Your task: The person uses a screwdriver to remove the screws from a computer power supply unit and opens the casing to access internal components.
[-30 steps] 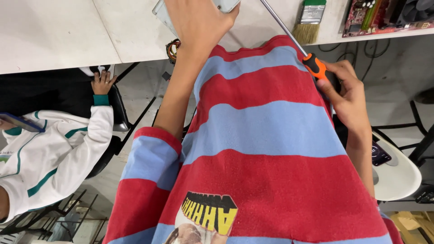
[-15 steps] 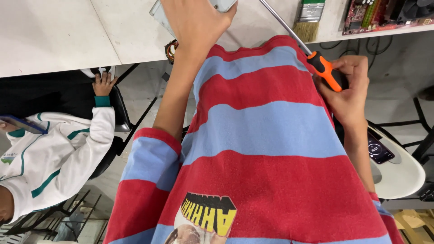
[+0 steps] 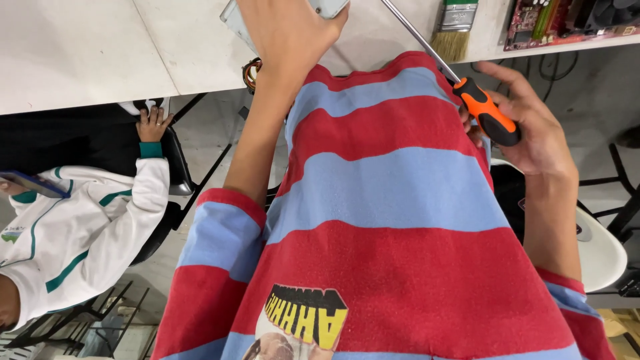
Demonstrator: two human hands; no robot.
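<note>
Up at the top, the left hand lies flat with its fingers spread on a grey metal box that sits on the white table, close to the table's near edge. Only small bits of the box show past the hand. The right hand is off the table, just past its near edge, and its fingers are wrapped tight around the orange and black handle of a screwdriver. The long thin metal rod of the screwdriver slants up over the table toward the box, but its tip is out of view. The two hands are well apart.

A paintbrush with a green band lies on the table just beside the rod. A red circuit board sits further right along the near edge.

Another person in a white sleeve sits to the left, with one hand touching the underside of the table's near edge.
</note>
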